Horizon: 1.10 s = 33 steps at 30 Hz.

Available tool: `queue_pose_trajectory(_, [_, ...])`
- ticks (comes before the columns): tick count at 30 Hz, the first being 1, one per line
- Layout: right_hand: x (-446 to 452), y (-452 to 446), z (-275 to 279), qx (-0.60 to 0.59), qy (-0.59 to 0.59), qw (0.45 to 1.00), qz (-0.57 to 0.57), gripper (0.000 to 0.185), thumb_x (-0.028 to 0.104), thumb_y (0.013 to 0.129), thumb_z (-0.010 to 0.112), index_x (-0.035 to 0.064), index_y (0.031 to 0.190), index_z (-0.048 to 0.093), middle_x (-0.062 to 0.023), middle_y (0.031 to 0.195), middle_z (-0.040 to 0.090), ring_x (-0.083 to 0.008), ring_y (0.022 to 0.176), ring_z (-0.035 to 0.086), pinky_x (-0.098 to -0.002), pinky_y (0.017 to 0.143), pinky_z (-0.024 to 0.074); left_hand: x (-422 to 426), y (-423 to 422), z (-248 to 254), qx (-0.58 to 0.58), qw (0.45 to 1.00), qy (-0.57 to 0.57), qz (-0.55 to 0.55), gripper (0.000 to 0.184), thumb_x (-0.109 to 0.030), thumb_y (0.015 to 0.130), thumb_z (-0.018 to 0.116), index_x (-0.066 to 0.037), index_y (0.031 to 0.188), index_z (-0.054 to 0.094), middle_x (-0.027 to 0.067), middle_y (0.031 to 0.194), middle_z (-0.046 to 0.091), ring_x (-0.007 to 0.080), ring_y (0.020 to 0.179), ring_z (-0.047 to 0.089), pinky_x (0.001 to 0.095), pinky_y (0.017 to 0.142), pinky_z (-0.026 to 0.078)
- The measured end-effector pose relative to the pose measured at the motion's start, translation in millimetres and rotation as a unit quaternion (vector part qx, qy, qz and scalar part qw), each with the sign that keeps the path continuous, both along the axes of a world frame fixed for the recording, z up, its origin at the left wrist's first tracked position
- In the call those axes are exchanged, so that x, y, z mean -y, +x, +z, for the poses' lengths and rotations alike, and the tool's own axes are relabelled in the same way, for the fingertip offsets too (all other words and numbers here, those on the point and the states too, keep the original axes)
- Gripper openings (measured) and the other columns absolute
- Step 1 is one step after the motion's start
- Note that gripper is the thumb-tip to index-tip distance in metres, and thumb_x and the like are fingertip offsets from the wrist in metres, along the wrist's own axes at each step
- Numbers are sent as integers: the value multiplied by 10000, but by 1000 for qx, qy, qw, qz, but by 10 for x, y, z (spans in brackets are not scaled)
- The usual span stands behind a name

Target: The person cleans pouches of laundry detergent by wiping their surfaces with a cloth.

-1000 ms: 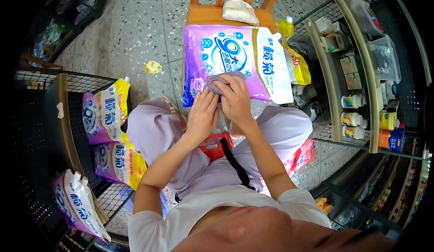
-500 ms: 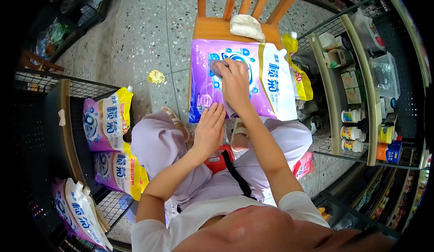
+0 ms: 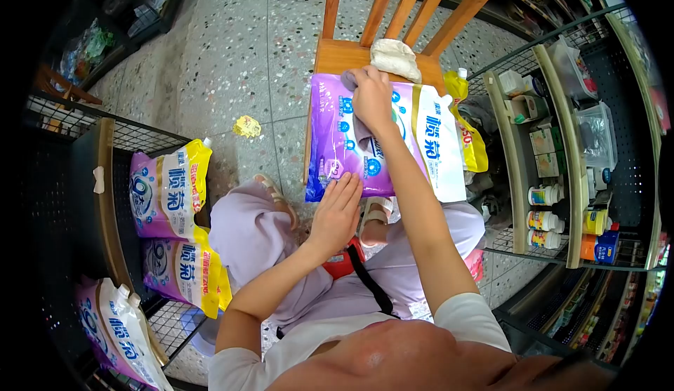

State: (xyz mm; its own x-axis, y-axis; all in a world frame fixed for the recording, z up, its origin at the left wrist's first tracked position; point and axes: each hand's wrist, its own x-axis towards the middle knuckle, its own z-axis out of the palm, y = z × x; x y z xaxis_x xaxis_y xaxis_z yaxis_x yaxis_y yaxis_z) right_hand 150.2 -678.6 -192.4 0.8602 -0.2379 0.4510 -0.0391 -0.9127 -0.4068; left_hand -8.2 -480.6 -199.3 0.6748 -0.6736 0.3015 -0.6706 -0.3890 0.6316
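A purple and white detergent pouch (image 3: 421, 166) lies flat on the seat of a wooden chair (image 3: 337, 57). My right hand (image 3: 372, 100) presses a grey-purple cloth (image 3: 362, 133) against the pouch near its far edge, fingers closed over the cloth. On the pouch's near edge, my left hand (image 3: 338, 212) rests flat with its fingers stretched out. Just beyond the pouch, a folded off-white cloth (image 3: 394, 60) sits on the chair seat. A yellow pouch with a white cap (image 3: 474, 145) is beside the chair on the right.
To my left, several similar detergent pouches (image 3: 168, 187) stand on a wire-sided shelf (image 3: 105, 180). A right-hand shelf (image 3: 509, 145) carries white bottles (image 3: 544, 196), boxes and a clear plastic bin (image 3: 597, 135). A crumpled yellow piece (image 3: 246, 126) lies on the speckled floor.
My right hand has slid the cloth away from me across the pouch, to near its far edge. My left hand stays on the near edge. The view has shifted slightly.
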Motion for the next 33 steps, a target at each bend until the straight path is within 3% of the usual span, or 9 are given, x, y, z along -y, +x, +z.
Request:
queue_pose_trajectory(12, [92,379,-16,-142,-6,989,-45,280,99,824,569,137,1056,721,-121,1143,617,-354,1047,547,-467,889,441,-6,8,18,24,1000,-2,10,501,-45,811,608,43,1299,536,184,1382,510,339,1334,437,465,1117,327])
queue_pose_trajectory(15, [62,328,-1,-73,22,997,-19,277,71,810,561,118,1035,715,-128,1112,619,-345,1046,544,-462,901,437,-13,9,5,15,1000,-7,6,499,-48,829,604,30,1315,525,185,1391,500,343,1342,426,476,1120,318])
queue_pose_trajectory(18, [74,218,-37,93,72,990,80,286,21,775,562,89,1015,702,-131,1061,621,-337,1018,547,-438,905,443,-17,9,23,13,1000,-14,4,496,-47,829,607,30,1313,528,186,1387,502,342,1336,432,475,1118,321])
queue_pose_trajectory(21, [-14,-8,28,75,59,980,174,315,-24,738,563,67,1011,690,-128,1027,620,-337,990,549,-413,896,455,-31,16,-14,22,1000,-14,4,495,-48,828,611,30,1310,530,187,1385,503,342,1333,437,474,1116,324])
queue_pose_trajectory(25, [-27,42,-21,68,26,983,166,327,-2,743,585,85,1036,703,-126,1031,626,-338,961,554,-416,871,467,-43,1,-43,31,999,-19,5,493,-51,827,613,33,1306,532,188,1382,504,345,1330,438,475,1114,328])
queue_pose_trajectory(33, [24,600,-63,-141,-44,983,112,286,99,840,527,145,1036,731,-140,1040,642,-371,1024,570,-452,897,475,-38,29,-39,38,999,-13,5,492,-67,826,612,39,1300,535,176,1366,521,324,1330,443,455,1117,334])
